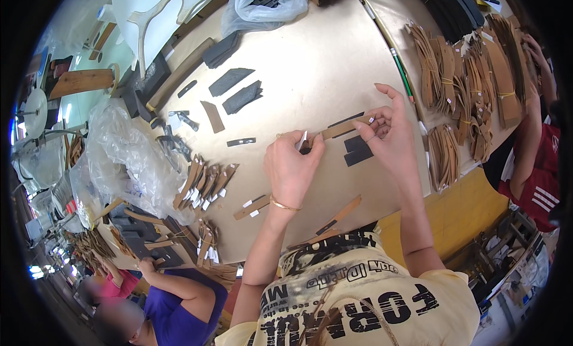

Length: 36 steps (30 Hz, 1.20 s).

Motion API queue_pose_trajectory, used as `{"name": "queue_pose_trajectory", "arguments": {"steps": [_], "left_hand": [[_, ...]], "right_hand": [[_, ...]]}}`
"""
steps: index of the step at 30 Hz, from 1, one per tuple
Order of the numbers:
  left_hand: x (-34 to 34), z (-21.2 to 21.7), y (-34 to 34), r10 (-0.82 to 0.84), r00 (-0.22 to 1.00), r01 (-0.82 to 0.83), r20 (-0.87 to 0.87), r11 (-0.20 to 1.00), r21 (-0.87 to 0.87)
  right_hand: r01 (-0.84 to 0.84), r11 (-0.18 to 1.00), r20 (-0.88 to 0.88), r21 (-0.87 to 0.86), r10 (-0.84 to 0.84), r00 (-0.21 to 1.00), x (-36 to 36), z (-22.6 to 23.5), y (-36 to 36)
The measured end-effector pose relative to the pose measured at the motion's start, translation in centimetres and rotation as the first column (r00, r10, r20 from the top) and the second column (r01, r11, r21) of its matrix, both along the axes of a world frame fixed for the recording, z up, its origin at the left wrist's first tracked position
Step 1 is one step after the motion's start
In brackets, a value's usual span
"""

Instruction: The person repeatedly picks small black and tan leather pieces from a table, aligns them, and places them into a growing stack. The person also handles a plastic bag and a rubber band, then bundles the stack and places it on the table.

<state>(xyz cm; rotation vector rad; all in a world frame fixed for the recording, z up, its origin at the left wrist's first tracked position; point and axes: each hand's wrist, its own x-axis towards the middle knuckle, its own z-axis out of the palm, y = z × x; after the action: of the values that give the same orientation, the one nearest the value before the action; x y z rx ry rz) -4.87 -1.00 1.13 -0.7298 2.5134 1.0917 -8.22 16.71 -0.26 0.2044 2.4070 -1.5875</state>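
Both hands pinched on one tan strip (343,128) at mid-table (310,65), left hand (292,167) at its near end, right hand (385,137) at its far end over black pieces (357,151); apparently mid-alignment, calling next for steady pressing flat.

Small leather-goods workshop, shared bench.

Wide beige worktable (310,71) littered with cut tan leather strips (206,182) at 8 o'clock; rubber-banded bundles of brown straps (471,77) at 2 o'clock; dark grey cut pieces (239,89) at 11 o'clock; crumpled clear plastic bags (128,155) at 9 o'clock. Other workers seated round the bench: purple-shirted person (179,304) at 7 o'clock, red-shirted person (537,173) at 3 o'clock.
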Motion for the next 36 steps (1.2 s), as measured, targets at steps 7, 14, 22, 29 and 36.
{"name": "queue_pose_trajectory", "arguments": {"steps": [7,14,22,29,36], "left_hand": [[0.0,-0.1,0.0,-0.017,1.0,0.017,-0.003,1.0,-0.019],[0.0,0.0,0.0,-0.022,1.0,0.022,0.002,0.999,-0.031],[0.2,-0.4,0.1,0.012,0.999,-0.012,-0.033,1.0,0.004],[0.5,-1.0,0.0,-0.015,0.998,0.013,-0.054,0.999,-0.03],[0.4,-0.9,0.0,-0.045,0.998,0.041,-0.05,0.996,-0.081]], "right_hand": [[0.016,1.0,-0.025,-0.006,-0.016,1.0,-0.1,-0.3,0.0],[0.051,0.999,-0.018,-0.019,-0.051,0.999,-0.2,-0.6,-0.2],[0.06,0.997,0.012,0.046,-0.061,0.998,0.2,-0.7,-0.7],[0.057,0.888,-0.5,0.457,0.204,0.842,2.3,-2.3,-0.8],[0.01,0.658,-0.447,0.753,0.5,0.742,3.1,-1.2,-0.1]]}}
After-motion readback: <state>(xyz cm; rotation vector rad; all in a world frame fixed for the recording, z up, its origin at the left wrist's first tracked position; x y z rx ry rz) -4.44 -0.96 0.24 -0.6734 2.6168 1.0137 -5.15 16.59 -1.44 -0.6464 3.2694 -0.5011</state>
